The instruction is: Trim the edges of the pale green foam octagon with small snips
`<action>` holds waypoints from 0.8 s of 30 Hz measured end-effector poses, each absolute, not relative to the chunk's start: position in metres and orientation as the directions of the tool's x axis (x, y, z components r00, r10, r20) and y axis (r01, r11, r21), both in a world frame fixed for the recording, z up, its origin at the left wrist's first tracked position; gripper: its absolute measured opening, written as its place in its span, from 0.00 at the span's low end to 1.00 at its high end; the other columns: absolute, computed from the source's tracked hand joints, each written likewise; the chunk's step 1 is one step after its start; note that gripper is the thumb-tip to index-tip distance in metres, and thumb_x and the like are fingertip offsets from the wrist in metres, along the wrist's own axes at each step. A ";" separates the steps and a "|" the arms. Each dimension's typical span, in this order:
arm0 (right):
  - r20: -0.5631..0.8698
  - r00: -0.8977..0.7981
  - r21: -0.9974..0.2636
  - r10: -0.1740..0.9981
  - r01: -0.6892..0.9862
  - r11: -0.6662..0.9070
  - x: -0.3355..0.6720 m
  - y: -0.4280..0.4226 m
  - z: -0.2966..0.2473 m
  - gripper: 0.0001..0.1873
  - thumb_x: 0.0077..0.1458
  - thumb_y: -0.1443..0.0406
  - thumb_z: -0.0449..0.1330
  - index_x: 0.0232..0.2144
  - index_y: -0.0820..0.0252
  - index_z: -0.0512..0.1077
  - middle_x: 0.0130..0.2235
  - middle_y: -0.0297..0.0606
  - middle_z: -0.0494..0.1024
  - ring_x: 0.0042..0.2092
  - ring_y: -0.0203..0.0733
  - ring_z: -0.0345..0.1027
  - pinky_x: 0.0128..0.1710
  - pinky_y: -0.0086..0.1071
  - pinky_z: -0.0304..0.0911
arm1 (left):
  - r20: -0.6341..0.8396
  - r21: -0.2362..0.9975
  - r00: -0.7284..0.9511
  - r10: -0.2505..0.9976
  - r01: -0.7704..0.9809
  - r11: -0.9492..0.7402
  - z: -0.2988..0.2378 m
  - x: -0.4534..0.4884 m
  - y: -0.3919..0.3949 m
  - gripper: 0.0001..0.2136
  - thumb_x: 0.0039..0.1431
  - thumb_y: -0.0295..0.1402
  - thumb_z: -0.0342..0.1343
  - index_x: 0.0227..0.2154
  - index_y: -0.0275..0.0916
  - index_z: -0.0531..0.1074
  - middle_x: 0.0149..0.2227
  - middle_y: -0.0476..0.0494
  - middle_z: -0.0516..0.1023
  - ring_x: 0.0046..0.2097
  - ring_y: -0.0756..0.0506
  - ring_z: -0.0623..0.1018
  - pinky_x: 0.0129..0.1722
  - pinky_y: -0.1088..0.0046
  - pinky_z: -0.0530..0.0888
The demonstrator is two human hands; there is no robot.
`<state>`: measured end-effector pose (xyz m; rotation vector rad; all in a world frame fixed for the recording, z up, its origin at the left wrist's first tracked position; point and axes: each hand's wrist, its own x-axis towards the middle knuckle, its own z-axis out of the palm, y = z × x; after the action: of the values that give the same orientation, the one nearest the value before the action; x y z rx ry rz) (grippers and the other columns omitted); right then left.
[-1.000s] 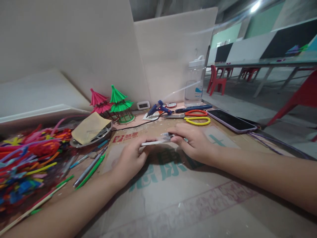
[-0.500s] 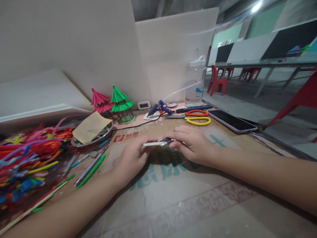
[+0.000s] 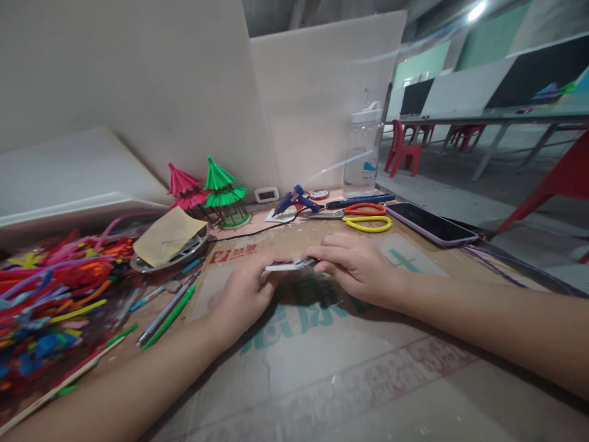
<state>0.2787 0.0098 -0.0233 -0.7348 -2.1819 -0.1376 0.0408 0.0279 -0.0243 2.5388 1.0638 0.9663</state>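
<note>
A thin, flat, whitish piece with a shiny greyish right end spans the gap between my hands, just above the cardboard sheet. My left hand is closed round its left end, the thumb toward me. On the right end my right hand pinches with thumb and bent forefinger. What kind of thing it is cannot be made out, since the fingers hide both ends. Beyond my right hand lie scissors with one red and one yellow handle.
A blue glue gun with a lit red light, a water bottle and a phone stand or lie at the back. Pink and green pagoda models are behind a metal tray. Pipe cleaners heap at left.
The hands keep the same grip on the flat piece, in nearly the same place. The view has shifted very slightly.
</note>
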 end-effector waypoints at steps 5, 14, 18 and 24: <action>0.749 -0.485 -0.129 0.452 0.562 0.817 0.278 0.009 -0.022 0.17 0.67 0.61 0.49 0.44 0.63 0.76 0.31 0.40 0.75 0.33 0.40 0.66 0.32 0.32 0.60 | 0.478 0.454 0.511 0.714 0.553 -0.699 -0.025 0.041 0.029 0.11 0.60 0.29 0.50 0.43 0.40 0.75 0.42 0.44 0.81 0.44 0.44 0.79 0.46 0.68 0.74; 0.715 -0.169 -0.510 0.678 0.538 0.672 0.278 0.021 -0.026 0.14 0.64 0.62 0.52 0.43 0.63 0.74 0.42 0.43 0.80 0.43 0.44 0.73 0.43 0.37 0.66 | 0.391 0.624 0.415 0.822 0.537 -0.568 -0.016 0.049 0.024 0.10 0.60 0.35 0.52 0.39 0.37 0.74 0.36 0.46 0.80 0.37 0.44 0.78 0.37 0.71 0.74; 0.670 -0.128 -0.587 0.732 0.513 0.627 0.279 0.024 -0.026 0.13 0.64 0.62 0.51 0.42 0.61 0.74 0.40 0.41 0.81 0.42 0.43 0.74 0.42 0.36 0.67 | 0.343 0.701 0.357 0.869 0.519 -0.490 -0.017 0.050 0.025 0.14 0.60 0.40 0.53 0.41 0.35 0.73 0.39 0.43 0.81 0.41 0.42 0.78 0.39 0.68 0.75; 0.752 -0.290 -0.353 0.592 0.581 0.734 0.280 0.019 -0.026 0.17 0.66 0.60 0.50 0.45 0.63 0.74 0.40 0.44 0.80 0.41 0.45 0.72 0.41 0.37 0.66 | 0.375 0.642 0.415 0.829 0.529 -0.555 -0.019 0.047 0.028 0.10 0.61 0.35 0.52 0.40 0.37 0.73 0.38 0.46 0.79 0.39 0.45 0.77 0.39 0.72 0.73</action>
<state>0.2797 0.0193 -0.0264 -0.8937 -1.9668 0.0143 0.0467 0.0280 -0.0186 2.2485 1.1566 0.9499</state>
